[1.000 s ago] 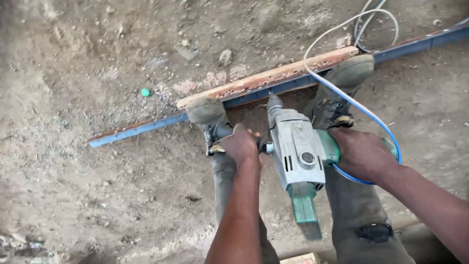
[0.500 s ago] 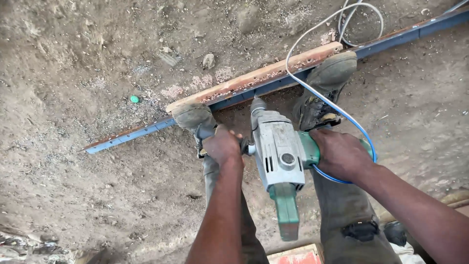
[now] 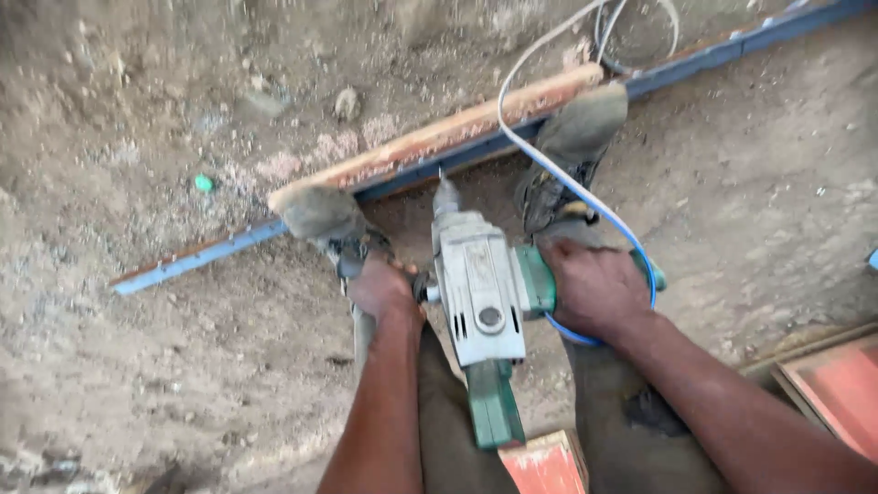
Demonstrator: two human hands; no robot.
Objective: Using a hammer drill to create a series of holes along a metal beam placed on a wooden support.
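Note:
A grey and green power drill [image 3: 480, 293] points down at a long blue metal bar [image 3: 192, 261] lying on dirt ground. A wooden strip [image 3: 439, 137] lies on the bar. My left hand [image 3: 384, 288] grips the drill's side handle. My right hand [image 3: 594, 288] grips the green handle on the other side. Both my dusty boots, left [image 3: 320, 215] and right [image 3: 572, 151], stand on the wood and bar. A blue and white cable [image 3: 585, 197] loops from the drill past my right hand.
Dusty ground with small stones surrounds the bar; a small green cap [image 3: 203, 183] lies to the left. Red-painted boards lie at the lower right [image 3: 837, 389] and under the drill [image 3: 544, 462]. Coiled cable [image 3: 636, 37] sits at the top.
The view has shifted slightly; the drill and hands sit a little lower and left in view. The red boards have come into sight at the lower right.

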